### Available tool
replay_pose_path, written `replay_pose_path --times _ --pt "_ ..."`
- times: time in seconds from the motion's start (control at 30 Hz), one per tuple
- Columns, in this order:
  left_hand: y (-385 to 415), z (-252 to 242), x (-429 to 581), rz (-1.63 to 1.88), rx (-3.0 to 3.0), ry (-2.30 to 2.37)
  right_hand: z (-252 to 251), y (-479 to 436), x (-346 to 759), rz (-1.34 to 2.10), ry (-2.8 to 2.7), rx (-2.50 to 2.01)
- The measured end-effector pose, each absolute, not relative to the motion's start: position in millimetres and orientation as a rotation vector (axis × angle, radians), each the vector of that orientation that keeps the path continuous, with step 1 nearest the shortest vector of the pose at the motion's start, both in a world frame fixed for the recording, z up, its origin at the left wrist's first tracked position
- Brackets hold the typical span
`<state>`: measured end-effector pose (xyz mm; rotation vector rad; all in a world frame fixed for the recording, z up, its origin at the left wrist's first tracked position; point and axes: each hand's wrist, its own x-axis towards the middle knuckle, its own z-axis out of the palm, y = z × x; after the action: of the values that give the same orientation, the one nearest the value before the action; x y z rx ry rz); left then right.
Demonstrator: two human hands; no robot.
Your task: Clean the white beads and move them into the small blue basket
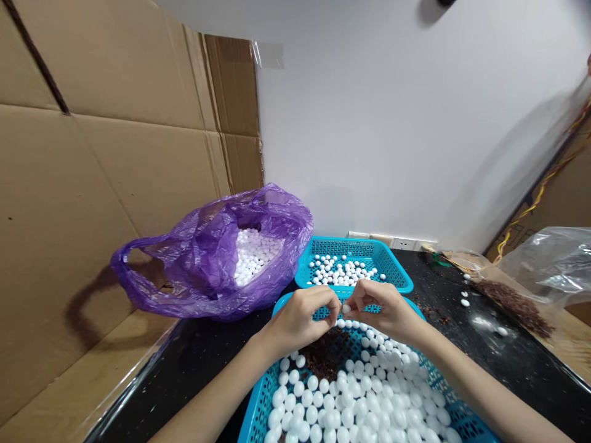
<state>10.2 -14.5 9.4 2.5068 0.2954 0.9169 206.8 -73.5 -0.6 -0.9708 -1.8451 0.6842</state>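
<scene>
White round foam balls [351, 406] fill the near turquoise plastic mesh basket [258, 400] just under the fingers, and one small white ball [345, 309] sits pinched between left hand [300, 320] and right hand [386, 311] — both sets of fingertips closed on it. Beyond the fingers stands a second turquoise basket [398, 267] with fewer balls; left of them, a crumpled purple plastic bag [203, 258] — also holding balls.
</scene>
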Motion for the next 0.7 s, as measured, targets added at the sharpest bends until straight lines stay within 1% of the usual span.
replay_pose_path --times 0.17,0.3,0.47,0.57,0.7 --pt "-16 8 11 1.021 2.512 0.351 1 -72 206 0.685 -1.774 -0.968" --pt "-19 12 13 1.122 2.590 0.495 2 -70 206 0.724 -1.691 -0.933" --pt "-22 19 11 1.003 2.592 0.630 3 -70 207 0.882 -1.632 -0.852" --pt "-22 21 11 0.916 2.590 0.590 3 -71 207 0.913 -1.642 -0.825" --pt "-21 19 12 0.920 2.556 0.530 3 -71 208 0.932 -1.639 -0.809"
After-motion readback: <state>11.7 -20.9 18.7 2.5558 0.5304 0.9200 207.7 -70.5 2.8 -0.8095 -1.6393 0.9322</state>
